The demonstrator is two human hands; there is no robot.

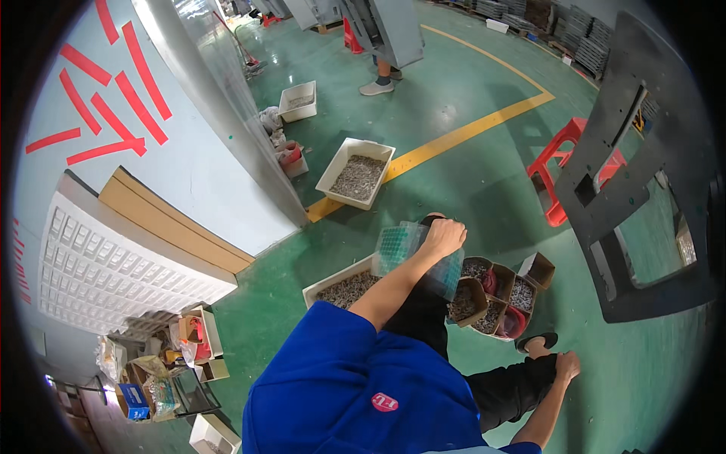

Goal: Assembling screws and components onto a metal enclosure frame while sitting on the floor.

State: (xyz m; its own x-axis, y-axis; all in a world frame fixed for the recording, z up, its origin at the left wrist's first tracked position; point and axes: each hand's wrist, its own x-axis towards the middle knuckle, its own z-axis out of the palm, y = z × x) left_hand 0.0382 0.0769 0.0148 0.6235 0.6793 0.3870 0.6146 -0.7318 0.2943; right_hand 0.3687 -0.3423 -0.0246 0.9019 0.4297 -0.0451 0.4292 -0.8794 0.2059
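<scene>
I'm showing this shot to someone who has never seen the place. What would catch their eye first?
Probably the person's left hand at the centre, gripping a clear plastic tray above a white bin of small metal parts. The right hand rests on the knee at lower right. Also striking: the yellow floor line across the green floor, and the red stool on the right.

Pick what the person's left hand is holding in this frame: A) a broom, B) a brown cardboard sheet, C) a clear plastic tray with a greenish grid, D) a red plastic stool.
C: the left hand is closed on a clear plastic tray with a greenish grid, held above the white bin of small metal parts; the red stool stands untouched farther off.
</scene>
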